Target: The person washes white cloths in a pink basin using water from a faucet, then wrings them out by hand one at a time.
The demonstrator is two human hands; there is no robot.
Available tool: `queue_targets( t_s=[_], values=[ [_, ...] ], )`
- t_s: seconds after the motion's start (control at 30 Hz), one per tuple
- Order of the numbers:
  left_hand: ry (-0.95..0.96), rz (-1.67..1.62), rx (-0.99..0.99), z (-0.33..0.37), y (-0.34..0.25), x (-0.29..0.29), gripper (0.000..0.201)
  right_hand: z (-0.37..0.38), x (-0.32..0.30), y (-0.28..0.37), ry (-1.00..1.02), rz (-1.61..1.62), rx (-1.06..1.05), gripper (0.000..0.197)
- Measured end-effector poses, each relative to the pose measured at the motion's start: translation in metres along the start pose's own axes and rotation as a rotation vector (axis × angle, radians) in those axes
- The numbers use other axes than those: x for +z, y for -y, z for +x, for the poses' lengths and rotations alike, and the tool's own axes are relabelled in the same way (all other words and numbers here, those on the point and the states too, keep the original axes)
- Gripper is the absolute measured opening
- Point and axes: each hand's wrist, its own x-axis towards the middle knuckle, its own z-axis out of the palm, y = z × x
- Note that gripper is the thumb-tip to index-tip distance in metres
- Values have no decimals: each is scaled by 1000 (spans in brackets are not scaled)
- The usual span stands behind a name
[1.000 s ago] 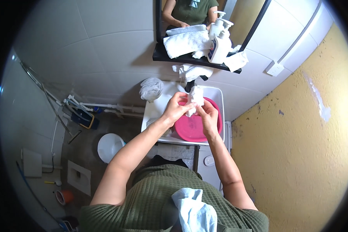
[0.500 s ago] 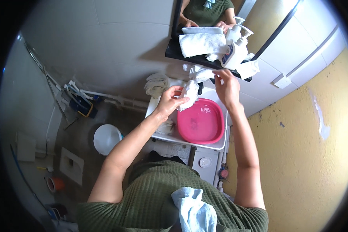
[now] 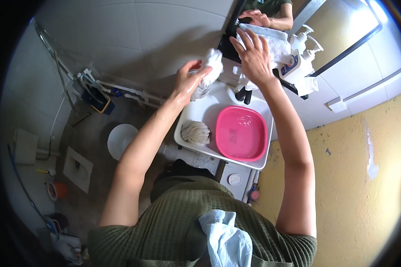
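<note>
My left hand is closed on a crumpled white cloth, held up above the back left of the white sink. Just below that hand, a greyish cloth lies partly hidden at the sink's rim. Fingers spread, my right hand is in front of the folded white towel on the mirror shelf; whether it touches the towel I cannot tell. A pink basin with cloudy water sits in the sink. Left of it rests a bunched beige cloth. White cloth hangs around the black faucet.
White pump bottles stand on the shelf below the mirror. A white bucket is on the floor at left, near a squat toilet. A yellow wall closes off the right side.
My left hand has lifted the white cloth up and away from the basin. My right hand has moved up to the shelf and spread its fingers. The view has shifted slightly.
</note>
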Motion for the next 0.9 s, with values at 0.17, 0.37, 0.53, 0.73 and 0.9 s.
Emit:
queue_targets(
  t_s=[0.17,0.37,0.53,0.73,0.9],
  values=[
    [-51,189,212,52,-24,24,59,13,40,-24,177,-140,81,22],
    [-198,748,637,102,-23,53,53,16,44,-32,180,-126,127,19],
    [-113,939,694,104,-17,64,46,1,26,-36,140,198,194,35],
    [-133,901,678,118,-15,47,53,-28,-5,-25,-167,333,105,24],
    [-113,746,505,106,-30,37,38,-84,-24,-7,-207,462,178,19]
  ],
)
